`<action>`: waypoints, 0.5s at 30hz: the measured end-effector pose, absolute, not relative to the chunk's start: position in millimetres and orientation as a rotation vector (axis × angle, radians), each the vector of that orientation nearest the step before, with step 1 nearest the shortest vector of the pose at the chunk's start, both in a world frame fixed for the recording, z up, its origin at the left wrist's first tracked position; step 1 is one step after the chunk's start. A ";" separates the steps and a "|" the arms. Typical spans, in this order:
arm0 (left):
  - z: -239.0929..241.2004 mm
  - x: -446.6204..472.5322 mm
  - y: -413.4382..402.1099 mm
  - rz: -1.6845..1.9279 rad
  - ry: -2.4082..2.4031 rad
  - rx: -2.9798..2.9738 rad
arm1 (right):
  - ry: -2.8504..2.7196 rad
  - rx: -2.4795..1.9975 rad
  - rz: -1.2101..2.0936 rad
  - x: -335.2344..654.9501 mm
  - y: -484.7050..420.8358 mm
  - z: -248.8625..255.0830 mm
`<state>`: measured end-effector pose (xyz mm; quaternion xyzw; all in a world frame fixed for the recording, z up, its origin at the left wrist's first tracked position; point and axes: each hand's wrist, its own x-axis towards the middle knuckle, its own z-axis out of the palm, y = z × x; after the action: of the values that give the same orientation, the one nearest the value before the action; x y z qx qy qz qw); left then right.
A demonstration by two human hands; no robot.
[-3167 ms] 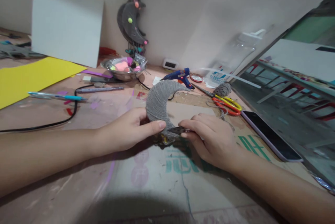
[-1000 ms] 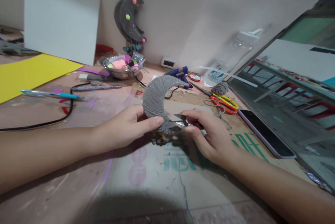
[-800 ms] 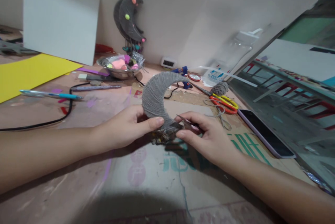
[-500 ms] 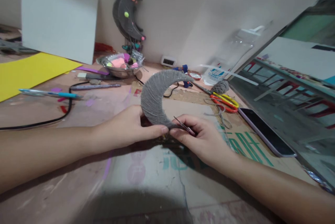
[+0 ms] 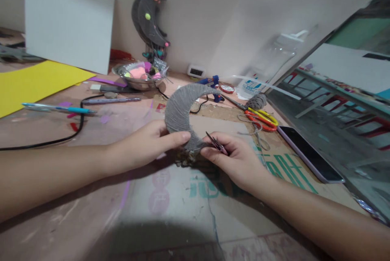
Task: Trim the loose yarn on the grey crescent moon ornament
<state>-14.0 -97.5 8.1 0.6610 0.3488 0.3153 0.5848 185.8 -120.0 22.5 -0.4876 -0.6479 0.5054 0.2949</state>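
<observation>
A crescent moon wrapped in grey yarn [image 5: 179, 108] is held upright over the cardboard. My left hand [image 5: 152, 137] is closed on its lower left side, thumb across the front and fingers hidden behind. My right hand [image 5: 233, 153] pinches at the crescent's lower tip. Tucked in that same hand is a pair of small thread snips [image 5: 217, 145], their dark pointed blades sticking up to the left. Whether a loose yarn end is between the right fingertips cannot be made out. Below the crescent, a dark, crumpled-looking patch [image 5: 185, 158] shows on the cardboard.
Yellow-and-red scissors [image 5: 262, 118] and a ball of grey yarn [image 5: 256, 101] lie to the right, near a phone [image 5: 310, 153]. Behind stand a blue glue gun [image 5: 210, 81] and a metal bowl [image 5: 143, 84] of craft bits. A pen [image 5: 57, 109] and black cable [image 5: 79, 125] lie left.
My left thumb has drawn back up and left from the lower tip onto the crescent's face. The crescent has tilted slightly, and the snips' blades look a little further apart.
</observation>
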 end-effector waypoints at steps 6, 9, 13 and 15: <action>1.3 -12.2 -94.3 0.688 0.759 1.311 | -1.762 -1.195 1.319 188.5 -117.8 19.0; 0.5 -12.3 -93.6 0.669 0.740 1.316 | -1.729 -1.147 1.375 188.5 -117.3 19.0; 1.3 -12.0 -92.8 0.660 0.759 1.351 | -1.679 -1.162 1.454 188.5 -117.8 20.4; 2.3 -11.5 -92.3 0.673 0.758 1.352 | -1.649 -1.144 1.506 188.3 -118.2 21.4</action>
<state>-11.5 -92.3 2.3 0.5983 0.3354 0.2979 0.6639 188.3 -118.2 21.4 -0.4334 -0.6246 0.5703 0.3111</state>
